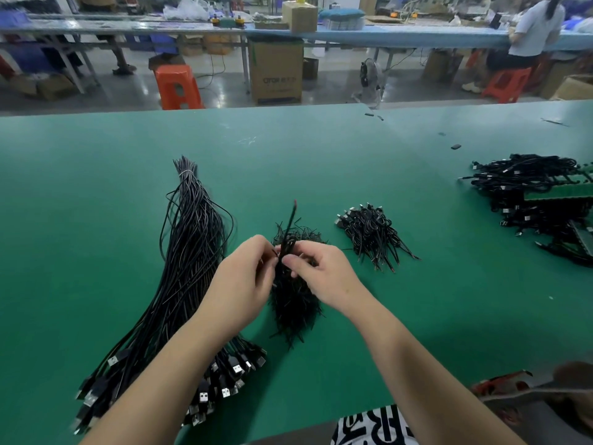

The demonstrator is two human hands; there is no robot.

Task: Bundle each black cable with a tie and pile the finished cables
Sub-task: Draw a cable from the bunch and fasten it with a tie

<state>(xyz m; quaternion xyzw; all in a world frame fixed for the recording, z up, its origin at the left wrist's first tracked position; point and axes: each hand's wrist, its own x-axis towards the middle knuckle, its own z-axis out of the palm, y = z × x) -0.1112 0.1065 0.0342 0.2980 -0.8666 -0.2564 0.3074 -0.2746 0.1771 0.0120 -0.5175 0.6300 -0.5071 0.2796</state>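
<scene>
Head view, black cable (286, 245) pinched between both hands' fingertips (290, 259)

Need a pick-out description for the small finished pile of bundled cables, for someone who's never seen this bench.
On the green table, look just right of the two hands and the tie heap under them. The small finished pile lies there: short coiled black cables, silver plugs at its far-left end. It is far smaller than the big pile at the right edge, unlike the long straight cables on the left.
</scene>
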